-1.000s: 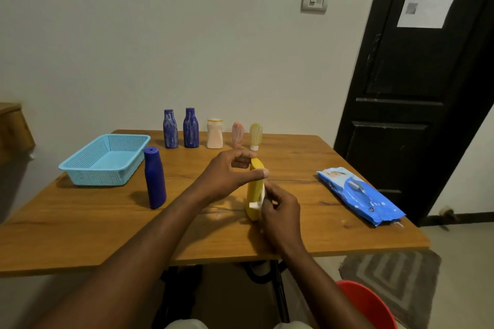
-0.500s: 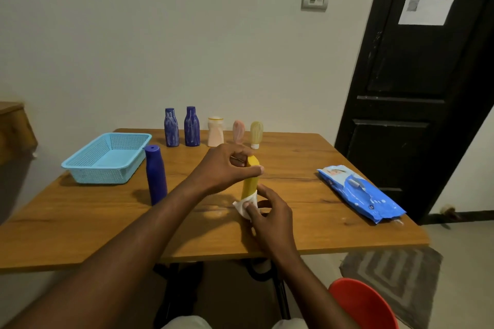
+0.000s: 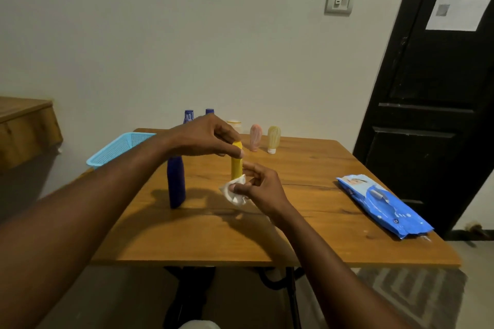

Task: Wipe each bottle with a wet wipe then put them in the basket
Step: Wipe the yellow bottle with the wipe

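Observation:
My left hand point(image 3: 207, 137) pinches the top of a yellow bottle point(image 3: 236, 165), holding it upright above the wooden table point(image 3: 307, 211). My right hand point(image 3: 263, 189) holds a crumpled white wet wipe point(image 3: 233, 191) against the bottle's lower end. A tall dark blue bottle point(image 3: 176, 181) stands just left of it. At the table's back stand two blue bottles point(image 3: 188, 115), partly hidden by my left hand, a cream bottle point(image 3: 234, 124), a pink one point(image 3: 255, 137) and a pale yellow one point(image 3: 273, 139). The light blue basket point(image 3: 117, 148) sits at the back left.
A blue wet wipe pack point(image 3: 385, 205) lies on the table's right side. A black door point(image 3: 438, 104) stands to the right, a wooden shelf point(image 3: 24, 128) to the left. A patterned rug point(image 3: 417, 299) lies on the floor beyond the table's near right corner.
The yellow bottle has been lifted and turned more upright. The wipe in my right hand slid down to the bottle's lower end. The view tilted upward.

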Tool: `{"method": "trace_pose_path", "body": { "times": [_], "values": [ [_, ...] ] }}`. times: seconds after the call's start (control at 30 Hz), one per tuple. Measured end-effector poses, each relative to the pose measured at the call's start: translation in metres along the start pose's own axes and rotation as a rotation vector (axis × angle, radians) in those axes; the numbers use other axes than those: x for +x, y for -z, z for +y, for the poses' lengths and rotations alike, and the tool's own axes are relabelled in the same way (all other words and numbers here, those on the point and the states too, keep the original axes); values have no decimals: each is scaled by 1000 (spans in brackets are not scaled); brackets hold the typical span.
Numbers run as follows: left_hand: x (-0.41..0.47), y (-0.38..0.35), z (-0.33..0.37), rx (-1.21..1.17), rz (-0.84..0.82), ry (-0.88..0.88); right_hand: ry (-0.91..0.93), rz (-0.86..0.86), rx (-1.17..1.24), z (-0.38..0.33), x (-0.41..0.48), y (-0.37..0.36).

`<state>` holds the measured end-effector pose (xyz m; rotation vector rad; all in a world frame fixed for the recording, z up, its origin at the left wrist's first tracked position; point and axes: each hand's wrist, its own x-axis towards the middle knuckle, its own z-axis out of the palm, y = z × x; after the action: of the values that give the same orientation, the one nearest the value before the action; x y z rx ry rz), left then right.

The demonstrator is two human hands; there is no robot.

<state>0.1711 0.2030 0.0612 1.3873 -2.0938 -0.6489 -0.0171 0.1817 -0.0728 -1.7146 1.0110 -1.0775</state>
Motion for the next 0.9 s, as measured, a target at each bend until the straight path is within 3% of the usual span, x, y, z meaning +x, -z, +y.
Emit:
{"method": "trace_pose_path", "body": {
  "times": [0.27,0.9],
  "values": [
    [10,36,-33,136,-50,57,25,-66,-22,-4,35,-45],
    [24,61,-95,142,-32,118,-52,-247,-2,9,81,-88]
  ]
}}
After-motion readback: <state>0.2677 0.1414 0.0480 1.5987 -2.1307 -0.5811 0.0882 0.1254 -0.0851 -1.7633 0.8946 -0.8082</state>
